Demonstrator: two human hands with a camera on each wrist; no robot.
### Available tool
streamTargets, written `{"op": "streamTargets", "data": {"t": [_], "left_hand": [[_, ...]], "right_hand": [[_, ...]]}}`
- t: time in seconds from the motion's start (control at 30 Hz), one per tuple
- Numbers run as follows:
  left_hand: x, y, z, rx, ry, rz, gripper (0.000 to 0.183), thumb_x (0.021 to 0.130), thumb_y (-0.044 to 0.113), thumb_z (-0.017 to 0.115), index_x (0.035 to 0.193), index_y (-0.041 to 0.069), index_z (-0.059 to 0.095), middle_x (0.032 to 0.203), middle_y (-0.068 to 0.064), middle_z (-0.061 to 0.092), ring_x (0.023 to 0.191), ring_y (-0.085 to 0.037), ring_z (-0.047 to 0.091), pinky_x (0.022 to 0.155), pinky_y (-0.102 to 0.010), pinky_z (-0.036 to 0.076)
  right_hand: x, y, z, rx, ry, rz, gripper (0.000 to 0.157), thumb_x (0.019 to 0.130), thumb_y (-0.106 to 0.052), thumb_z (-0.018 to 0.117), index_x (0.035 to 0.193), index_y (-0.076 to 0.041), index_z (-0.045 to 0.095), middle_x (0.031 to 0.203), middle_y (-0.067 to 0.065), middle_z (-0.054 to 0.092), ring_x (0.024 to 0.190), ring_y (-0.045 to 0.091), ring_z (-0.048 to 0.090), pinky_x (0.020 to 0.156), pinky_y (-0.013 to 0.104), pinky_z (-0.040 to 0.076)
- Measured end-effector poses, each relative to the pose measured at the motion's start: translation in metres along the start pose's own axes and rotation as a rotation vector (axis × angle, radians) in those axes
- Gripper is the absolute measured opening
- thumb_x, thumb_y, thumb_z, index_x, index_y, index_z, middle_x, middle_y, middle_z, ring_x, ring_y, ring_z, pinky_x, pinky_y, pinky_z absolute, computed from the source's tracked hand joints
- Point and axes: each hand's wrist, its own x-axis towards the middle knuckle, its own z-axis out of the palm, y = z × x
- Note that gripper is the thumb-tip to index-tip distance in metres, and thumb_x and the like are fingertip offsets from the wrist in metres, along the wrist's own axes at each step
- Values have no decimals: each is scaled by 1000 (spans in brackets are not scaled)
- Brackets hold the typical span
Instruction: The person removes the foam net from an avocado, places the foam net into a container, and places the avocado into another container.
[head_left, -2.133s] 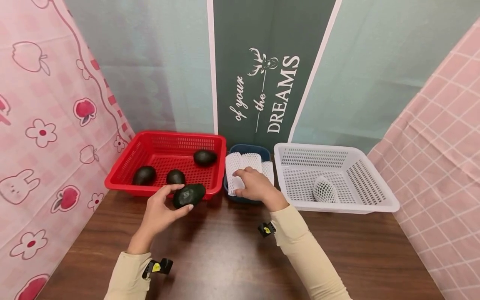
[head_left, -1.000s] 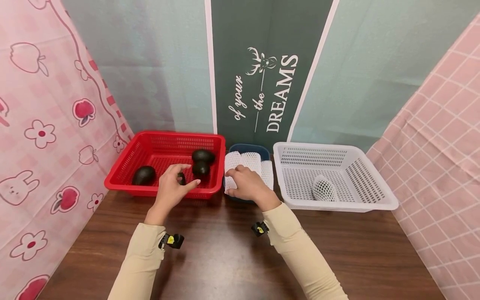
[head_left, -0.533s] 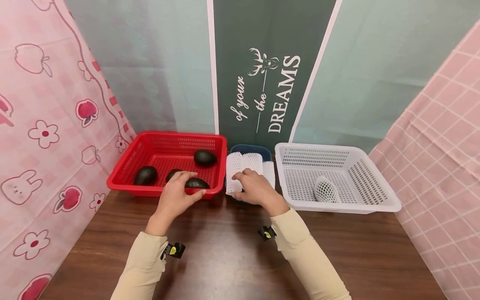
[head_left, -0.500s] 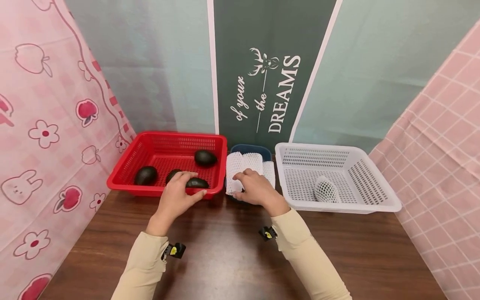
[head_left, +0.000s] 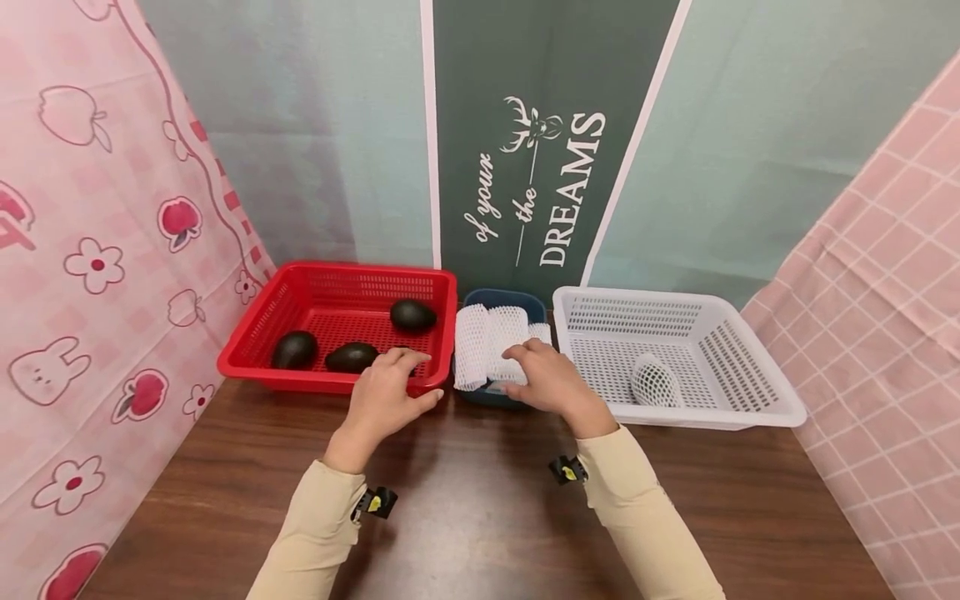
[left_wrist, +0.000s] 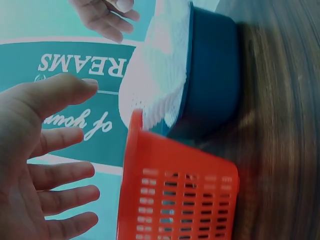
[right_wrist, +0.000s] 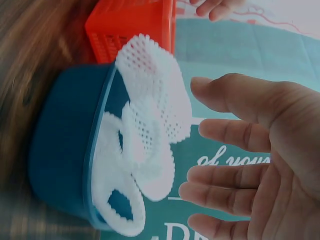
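Note:
My left hand (head_left: 386, 392) hovers at the front right corner of the red basket (head_left: 247, 367), its fingers spread and holding nothing, as the left wrist view shows. Dark avocados lie in that basket: one at left (head_left: 295, 349), a front one (head_left: 351, 357) and a back one (head_left: 412, 315). A bit of another dark shape shows behind my left fingers. White foam net sleeves (head_left: 471, 346) fill the small blue bin (head_left: 491, 398). Over the bin's right side is my right hand (head_left: 553, 379), fingers loosely extended with a gap to the sleeves in the right wrist view.
To the right stands a white basket (head_left: 757, 412) holding one avocado in a foam net sleeve (head_left: 655, 382). All three containers sit side by side on a brown wooden table (head_left: 480, 508). Pink patterned cloths flank both sides, and a green curtain hangs behind.
My left hand has lowered an avocado into the red basket, let go and shifted right. The front avocado there has turned. My right hand has moved right, away from the leftmost sleeve.

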Motion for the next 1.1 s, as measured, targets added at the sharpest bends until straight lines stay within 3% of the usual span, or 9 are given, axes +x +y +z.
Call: {"op": "streamTargets", "data": {"t": [0.5,1.1], "left_hand": [[9,31,20,21,-92,69,48,71,38,76,110,11,66,109,-8,60,96,-25,55,73,-43,46],[8,56,38,-2,-170,108,47,73,42,74,111,16,66,107,-5,60,97,-22,54,77,-40,45]], "right_hand": [[-18,34,-9,82,16,92,48,78,-23,73,118,-1,59,116,22,54,102,34,53,84,48,44],[-41,103,-5,116,69,201,40,81,-16,69,114,6,60,107,27,56,102,41,50,85,53,40]]}}
